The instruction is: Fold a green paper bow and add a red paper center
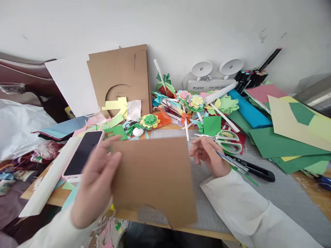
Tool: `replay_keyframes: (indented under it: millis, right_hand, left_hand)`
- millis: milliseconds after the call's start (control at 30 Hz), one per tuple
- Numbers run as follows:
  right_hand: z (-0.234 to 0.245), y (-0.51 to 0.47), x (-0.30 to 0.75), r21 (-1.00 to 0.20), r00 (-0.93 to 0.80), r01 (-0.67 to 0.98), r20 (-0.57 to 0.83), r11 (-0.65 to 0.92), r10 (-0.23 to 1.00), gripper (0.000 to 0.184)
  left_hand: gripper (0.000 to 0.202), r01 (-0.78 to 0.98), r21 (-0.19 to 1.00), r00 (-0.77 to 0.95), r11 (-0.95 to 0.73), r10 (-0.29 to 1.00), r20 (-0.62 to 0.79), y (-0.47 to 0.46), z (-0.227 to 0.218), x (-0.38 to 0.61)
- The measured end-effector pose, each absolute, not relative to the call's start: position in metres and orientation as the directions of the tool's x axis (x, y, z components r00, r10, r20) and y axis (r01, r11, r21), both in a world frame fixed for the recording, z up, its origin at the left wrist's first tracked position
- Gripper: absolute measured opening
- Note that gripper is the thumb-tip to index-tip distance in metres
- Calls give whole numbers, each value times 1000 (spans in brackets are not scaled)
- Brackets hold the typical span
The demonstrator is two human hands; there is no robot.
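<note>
A brown piece of cardboard point(152, 172) with a curved cut-out along its lower edge is tilted above the grey cutting mat point(261, 203). My left hand point(97, 179), blurred, grips its left edge with the thumb on the near face. Just beyond the right edge is my right hand point(207, 155), its fingers loosely curled and apart, with nothing visible in them. Scissors with pale green handles point(227, 141) lie behind that hand. A black utility knife point(256, 168) and several thin striped sticks point(236, 163) are beside its wrist.
A phone point(84, 155) and a white paper roll point(51, 175) lie on the left. Cardboard sheets point(119, 69) lean against the wall. Paper flowers point(193, 101), paper scraps and a two-headed lamp point(210, 82) stand behind. Coloured paper point(297, 131) is piled right.
</note>
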State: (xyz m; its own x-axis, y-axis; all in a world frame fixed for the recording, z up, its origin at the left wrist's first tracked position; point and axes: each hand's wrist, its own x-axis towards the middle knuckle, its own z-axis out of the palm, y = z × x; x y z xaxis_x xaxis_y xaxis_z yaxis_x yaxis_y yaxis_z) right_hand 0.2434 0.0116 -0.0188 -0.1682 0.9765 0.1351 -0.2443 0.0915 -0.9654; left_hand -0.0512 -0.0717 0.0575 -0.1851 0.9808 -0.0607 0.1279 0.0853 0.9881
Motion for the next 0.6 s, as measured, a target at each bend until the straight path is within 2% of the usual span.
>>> replay_keyframes:
  millis: [67, 133, 233, 300, 333, 400, 433, 500, 600]
  right_hand:
    - [-19, 10, 250, -978, -256, -188, 134, 87, 957, 31]
    - [-20, 10, 255, -990, -342, -105, 125, 94, 932, 28]
    - [-24, 13, 259, -983, -431, 96, 103, 159, 897, 21]
    - [-27, 16, 260, -946, -464, 238, 90, 222, 881, 16]
    - [-29, 17, 260, -928, -473, 285, 83, 242, 877, 13]
    - [-32, 19, 261, -914, -477, 321, 71, 249, 876, 11]
    - [-33, 20, 262, -911, -481, 330, 64, 248, 874, 11]
    - [-33, 21, 263, -906, -486, 346, 50, 245, 872, 11]
    - [-33, 20, 264, -875, -504, 389, 60, 289, 861, 9]
  left_hand:
    - [45, 31, 980, -31, 198, 980, -197, -57, 51, -16]
    - [44, 19, 959, 73, 281, 957, -282, -51, 35, 5]
    - [43, 167, 960, 183, 226, 949, -255, -49, 10, 9]
    - [47, 341, 939, 196, 32, 975, -104, -48, 1, 5]
    - [52, 448, 889, 208, -96, 978, 1, -49, -1, 3]
    - [66, 635, 693, 333, -342, 930, 155, -49, 0, 1]
    - [72, 669, 583, 458, -461, 874, 164, -50, 1, 2]
    - [83, 626, 414, 697, -661, 713, 84, -51, 3, 6]
    - [96, 557, 297, 824, -776, 560, -84, -52, 3, 16]
